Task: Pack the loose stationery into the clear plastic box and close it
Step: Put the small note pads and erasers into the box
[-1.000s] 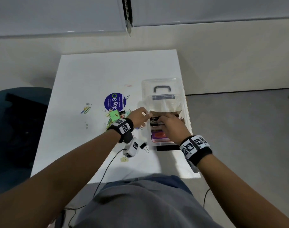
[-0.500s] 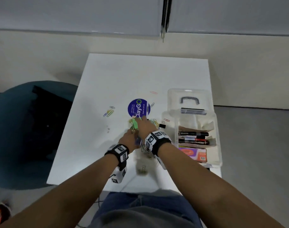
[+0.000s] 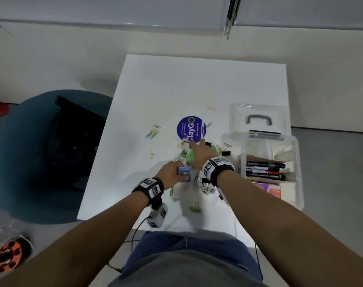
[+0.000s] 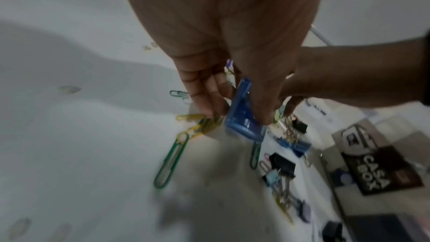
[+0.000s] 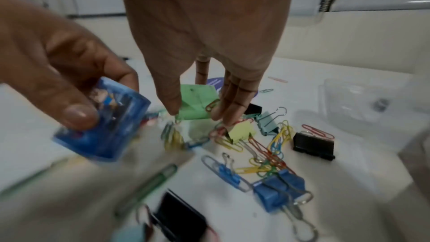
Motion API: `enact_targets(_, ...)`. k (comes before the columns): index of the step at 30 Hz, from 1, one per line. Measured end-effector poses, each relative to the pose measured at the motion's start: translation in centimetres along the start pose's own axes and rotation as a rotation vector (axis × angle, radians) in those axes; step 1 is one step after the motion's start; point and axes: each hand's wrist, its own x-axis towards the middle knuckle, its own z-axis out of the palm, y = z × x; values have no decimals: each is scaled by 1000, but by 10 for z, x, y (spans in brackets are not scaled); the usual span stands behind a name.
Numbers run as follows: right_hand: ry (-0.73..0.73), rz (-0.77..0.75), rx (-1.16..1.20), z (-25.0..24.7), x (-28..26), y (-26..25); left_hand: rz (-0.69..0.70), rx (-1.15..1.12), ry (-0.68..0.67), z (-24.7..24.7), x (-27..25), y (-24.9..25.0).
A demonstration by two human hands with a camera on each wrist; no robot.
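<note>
The clear plastic box [image 3: 298,175] stands open at the table's right edge, its lid [image 3: 259,112] folded back and markers [image 3: 265,168] inside. Left of it lies a pile of coloured paper clips and binder clips [image 5: 267,154]. My left hand [image 3: 181,175] holds a small blue see-through case [image 3: 185,172] just above the table; the case shows again in the left wrist view [image 4: 244,126] and the right wrist view [image 5: 102,132]. My right hand [image 5: 199,113] reaches down into the pile, thumb and fingers pinching a green binder clip [image 5: 197,106].
A round purple sticker [image 3: 191,128] lies behind the pile. Stray paper clips [image 3: 153,132] sit to the left and a yellow binder clip [image 3: 195,209] near the front edge. A teal chair [image 3: 21,162] with a black bag stands left of the table.
My right hand has left the plastic box and moved left into the clip pile. My left hand has taken up the small blue case. The head view has shifted left.
</note>
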Motion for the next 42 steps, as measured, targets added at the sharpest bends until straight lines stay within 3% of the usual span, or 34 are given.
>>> enact_targets(2, 63, 94, 256, -4, -5, 3, -7, -67, 24, -8, 1, -3)
enact_targets(7, 59, 128, 1287, -22, -31, 15, -37, -492, 56, -27, -2, 13)
enact_targets(14, -59, 118, 1844, -35, -69, 30, 30, -590, 106, -25, -6, 56)
enact_targets(19, 10, -1, 1656, -51, -86, 42, 90, -635, 101, -16, -7, 93)
enact_targets(26, 215, -71, 1255, -91, -120, 110, 154, -554, 228, -5, 1, 164)
enact_targets(30, 253, -125, 1317, -110, -139, 140, 265, -555, 137, 11, 4, 212)
enact_targets(35, 178, -100, 1468, -122, -156, 172, 311, -619, 38, 25, 11, 240)
enact_targets(40, 213, -37, 1345, -122, -165, 191, 341, -643, -98, 34, 10, 251)
enact_targets(42, 215, -53, 1233, -122, -170, 197, 345, -538, -71, 38, 14, 250)
